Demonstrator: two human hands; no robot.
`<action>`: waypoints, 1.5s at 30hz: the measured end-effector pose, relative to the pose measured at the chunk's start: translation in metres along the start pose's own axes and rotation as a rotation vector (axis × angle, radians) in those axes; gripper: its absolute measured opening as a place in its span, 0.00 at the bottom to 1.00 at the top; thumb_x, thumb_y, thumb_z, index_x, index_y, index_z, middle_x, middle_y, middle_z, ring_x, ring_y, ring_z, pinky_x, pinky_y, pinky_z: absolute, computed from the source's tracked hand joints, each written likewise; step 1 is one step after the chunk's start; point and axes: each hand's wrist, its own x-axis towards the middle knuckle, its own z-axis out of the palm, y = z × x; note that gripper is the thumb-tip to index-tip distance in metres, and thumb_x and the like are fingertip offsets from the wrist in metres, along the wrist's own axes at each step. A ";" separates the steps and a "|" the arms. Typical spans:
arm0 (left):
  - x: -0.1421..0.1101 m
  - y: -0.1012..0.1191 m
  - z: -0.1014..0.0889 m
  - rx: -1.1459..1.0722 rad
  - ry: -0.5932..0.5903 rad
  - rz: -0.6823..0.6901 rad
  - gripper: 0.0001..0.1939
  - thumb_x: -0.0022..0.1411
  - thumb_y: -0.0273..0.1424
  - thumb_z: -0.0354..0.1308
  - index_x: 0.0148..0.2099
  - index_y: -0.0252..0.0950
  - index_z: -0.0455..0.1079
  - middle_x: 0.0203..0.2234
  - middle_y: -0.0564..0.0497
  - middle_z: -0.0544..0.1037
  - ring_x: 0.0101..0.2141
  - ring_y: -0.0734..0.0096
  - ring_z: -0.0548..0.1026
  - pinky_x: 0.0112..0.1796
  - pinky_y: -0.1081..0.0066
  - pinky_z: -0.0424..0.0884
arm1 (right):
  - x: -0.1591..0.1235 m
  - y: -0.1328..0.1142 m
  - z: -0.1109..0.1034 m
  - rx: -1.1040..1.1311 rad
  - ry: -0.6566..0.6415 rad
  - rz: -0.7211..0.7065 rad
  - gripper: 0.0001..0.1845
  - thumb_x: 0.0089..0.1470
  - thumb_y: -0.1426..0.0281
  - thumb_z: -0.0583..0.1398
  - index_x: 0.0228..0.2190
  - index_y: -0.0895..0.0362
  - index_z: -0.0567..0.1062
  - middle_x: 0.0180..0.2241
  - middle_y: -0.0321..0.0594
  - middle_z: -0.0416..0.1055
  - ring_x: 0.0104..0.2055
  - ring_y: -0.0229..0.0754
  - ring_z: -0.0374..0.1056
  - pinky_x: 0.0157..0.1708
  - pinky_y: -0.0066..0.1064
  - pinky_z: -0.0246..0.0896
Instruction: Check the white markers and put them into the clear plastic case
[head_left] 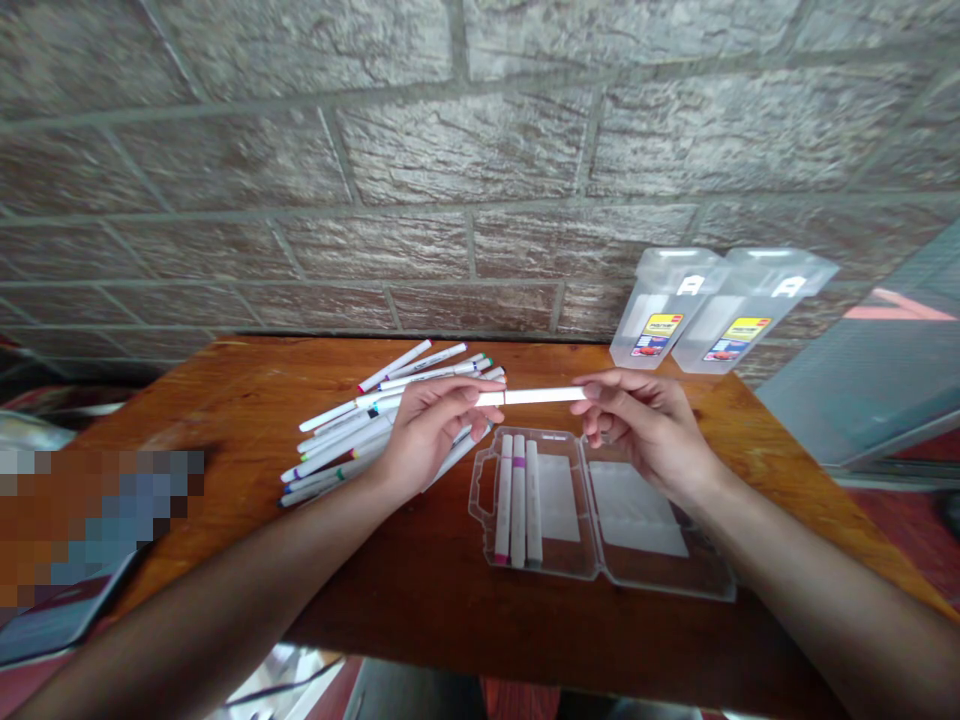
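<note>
A white marker (544, 396) is held level above the table, pinched at both ends. My left hand (431, 430) is closed on its left end, near a thin dark ring around the barrel. On its right end the fingers of my right hand (645, 420) are closed. Below lies an opened clear plastic case (592, 510), with three markers (519, 500) side by side in its left half. A loose pile of white markers (330, 440) with coloured ends spreads on the table behind and left of my left hand, which partly hides it.
Two clear plastic boxes (649, 310) with yellow and blue labels stand at the back right of the wooden table (420, 590), against the brick wall (480, 150). A flat dark-edged object (67, 610), partly pixelated, lies at the left. The table's front edge runs below the case.
</note>
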 end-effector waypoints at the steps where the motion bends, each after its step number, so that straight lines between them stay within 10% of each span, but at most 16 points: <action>1: 0.000 0.001 0.000 -0.010 -0.016 -0.001 0.10 0.60 0.31 0.67 0.41 0.34 0.87 0.28 0.42 0.85 0.25 0.71 0.77 0.27 0.72 0.66 | 0.000 -0.001 0.001 0.007 0.009 0.008 0.10 0.50 0.65 0.76 0.34 0.56 0.87 0.28 0.40 0.83 0.21 0.34 0.74 0.20 0.23 0.73; 29: -0.004 0.002 0.000 -0.096 -0.194 -0.044 0.16 0.62 0.33 0.72 0.53 0.38 0.84 0.39 0.40 0.88 0.23 0.75 0.72 0.29 0.68 0.69 | 0.006 0.001 -0.004 0.149 0.057 0.197 0.11 0.44 0.69 0.77 0.29 0.60 0.83 0.26 0.44 0.84 0.22 0.38 0.79 0.23 0.21 0.76; 45: -0.002 0.009 0.002 -0.175 -0.184 -0.195 0.15 0.55 0.38 0.76 0.42 0.35 0.86 0.29 0.40 0.86 0.23 0.67 0.76 0.27 0.67 0.67 | 0.003 -0.006 0.001 0.101 -0.001 0.159 0.12 0.44 0.67 0.78 0.29 0.59 0.85 0.26 0.43 0.84 0.21 0.37 0.78 0.21 0.20 0.74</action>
